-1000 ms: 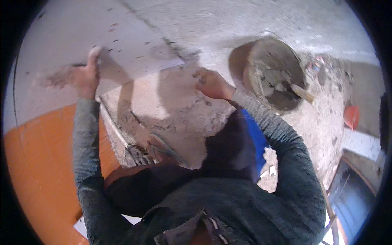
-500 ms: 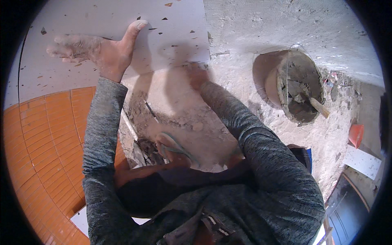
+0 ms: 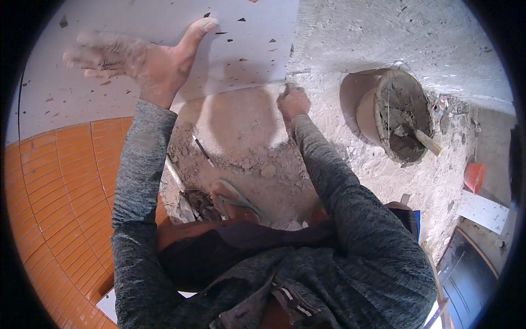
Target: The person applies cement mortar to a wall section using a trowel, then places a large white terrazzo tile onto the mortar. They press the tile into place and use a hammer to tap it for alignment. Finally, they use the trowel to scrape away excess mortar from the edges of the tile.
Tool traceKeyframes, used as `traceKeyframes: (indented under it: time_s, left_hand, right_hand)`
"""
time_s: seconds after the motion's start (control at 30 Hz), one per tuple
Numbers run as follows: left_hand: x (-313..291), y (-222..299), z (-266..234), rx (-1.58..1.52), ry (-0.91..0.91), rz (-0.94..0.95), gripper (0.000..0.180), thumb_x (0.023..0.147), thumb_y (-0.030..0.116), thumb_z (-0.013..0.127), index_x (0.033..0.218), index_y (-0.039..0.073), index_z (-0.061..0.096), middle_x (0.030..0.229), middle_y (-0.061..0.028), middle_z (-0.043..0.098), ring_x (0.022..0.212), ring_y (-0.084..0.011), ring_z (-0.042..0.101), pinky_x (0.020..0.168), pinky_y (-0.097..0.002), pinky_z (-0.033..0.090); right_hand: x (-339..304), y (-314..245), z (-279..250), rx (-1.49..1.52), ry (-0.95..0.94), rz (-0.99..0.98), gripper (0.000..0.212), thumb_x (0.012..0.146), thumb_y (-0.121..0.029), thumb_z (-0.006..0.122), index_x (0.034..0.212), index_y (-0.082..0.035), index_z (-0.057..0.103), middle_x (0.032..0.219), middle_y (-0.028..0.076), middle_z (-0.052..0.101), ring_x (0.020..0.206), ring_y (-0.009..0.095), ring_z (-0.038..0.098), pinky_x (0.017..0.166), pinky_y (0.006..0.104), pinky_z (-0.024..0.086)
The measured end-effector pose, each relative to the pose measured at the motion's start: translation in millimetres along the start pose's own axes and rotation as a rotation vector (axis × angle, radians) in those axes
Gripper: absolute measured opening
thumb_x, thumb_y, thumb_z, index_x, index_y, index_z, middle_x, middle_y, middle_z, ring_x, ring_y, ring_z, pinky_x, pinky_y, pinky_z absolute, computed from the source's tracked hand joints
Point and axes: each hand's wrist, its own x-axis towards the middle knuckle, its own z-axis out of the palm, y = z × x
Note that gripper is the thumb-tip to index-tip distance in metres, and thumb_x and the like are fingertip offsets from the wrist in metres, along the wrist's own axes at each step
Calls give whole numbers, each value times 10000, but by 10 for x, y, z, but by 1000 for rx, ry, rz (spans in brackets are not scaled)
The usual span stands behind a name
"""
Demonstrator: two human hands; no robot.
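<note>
At wht panel (image 3: 255, 33), L grip (image 3: 156, 66) wide

No txt, labels, nos. or signs legible: none on the white speckled panel (image 3: 257, 24) L of the bucket (image 3: 370, 114), none on the bucket itself. Tiny coloured scraps (image 3: 441, 102) just R of the bucket, too small to tell if there's any print.
</note>
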Motion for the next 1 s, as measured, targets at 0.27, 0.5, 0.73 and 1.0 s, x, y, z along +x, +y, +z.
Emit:
traceKeyframes:
  time_s: [0.27,0.5,0.73,1.0]
  left_hand:
    - [-17,-18,34,-58,-2,-13,436,929,10,510,1307,221,556,1151,-23,665,917,-181,668,814,-305,542]
    - [98,148,-94,-393,-112,-385,341,966,122,530,1294,203,575,1117,-36,681,908,-185,670,822,-289,533]
    - [79,173,-139,-345,-98,-455,224,941,250,614,1136,174,694,1019,-31,710,874,-136,662,818,-281,517]
    - [126,177,-83,-489,150,-541,459,840,505,701,976,68,742,893,-62,695,775,-152,628,732,-299,523]
  right_hand:
    - [11,25,-14,277,-7,95,495,786,-310,643,1238,-134,546,1055,216,630,1034,364,614,872,450,501]
    - [120,52,112,276,40,87,428,789,-258,679,1184,-111,603,1049,177,656,1010,344,629,861,446,501]
    - [85,4,150,427,112,49,447,752,-247,757,1147,-75,638,876,144,686,874,318,658,794,420,502]
    - [161,102,313,467,168,-78,379,751,-169,766,1087,-35,655,737,131,658,688,266,644,675,376,505]
